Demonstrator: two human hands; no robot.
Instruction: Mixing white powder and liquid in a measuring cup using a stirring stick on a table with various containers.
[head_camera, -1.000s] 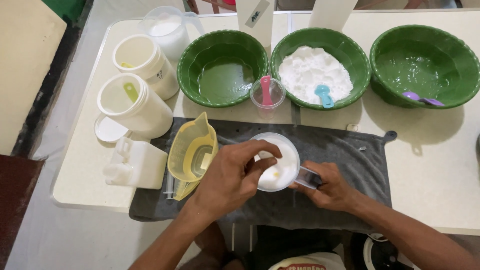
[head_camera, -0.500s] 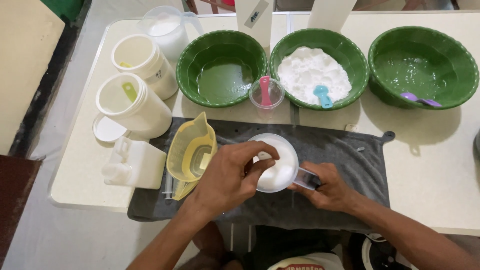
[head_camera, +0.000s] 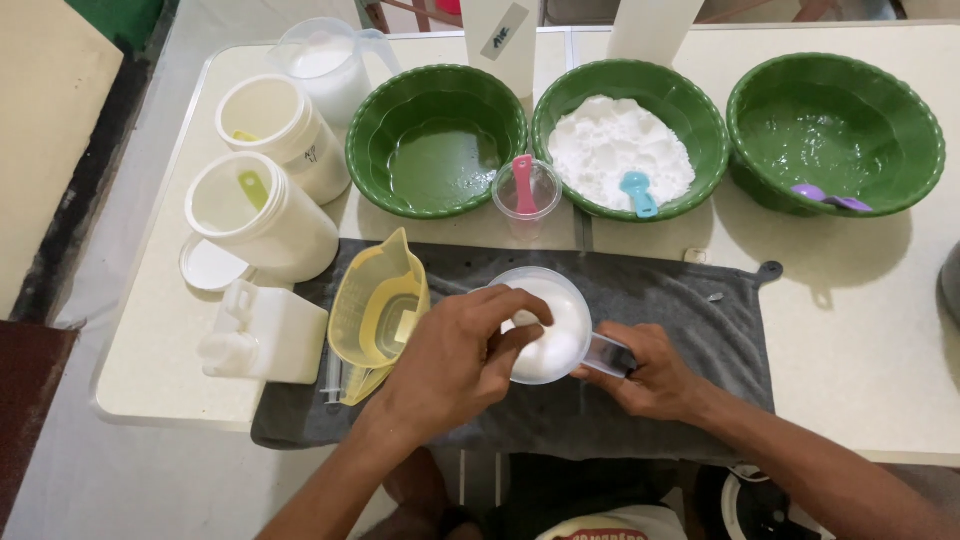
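— Where is the clear cup sitting?

— The clear measuring cup (head_camera: 548, 322) of white powder sits on the grey towel (head_camera: 690, 330), which is spread along the table's (head_camera: 860, 330) near edge, about midway across.

— And the hands?

— The right hand (head_camera: 652, 375) has its fingers curled around the cup's handle. The left hand (head_camera: 455, 360) reaches over the cup's rim, fingers bent and pinched together, tips down in the powder (whether they hold anything I cannot tell).

— What lies beside the cup?

— Just to its left on the towel, a yellow measuring jug (head_camera: 378, 312) lying tipped, spout towards the far edge. A white bottle (head_camera: 262, 332) lies on its side at the towel's left end, near the table's near-left corner.

— And further back?

— Three green bowls (head_camera: 437, 140) in a row along the far edge: the left and right hold liquid, the middle one white powder with a blue scoop (head_camera: 638, 193). A small clear cup with a pink spoon (head_camera: 525, 185) stands between the first two. Two open white tubs (head_camera: 262, 215) stand towards the left edge, a loose lid (head_camera: 210, 266) beside the nearer one.
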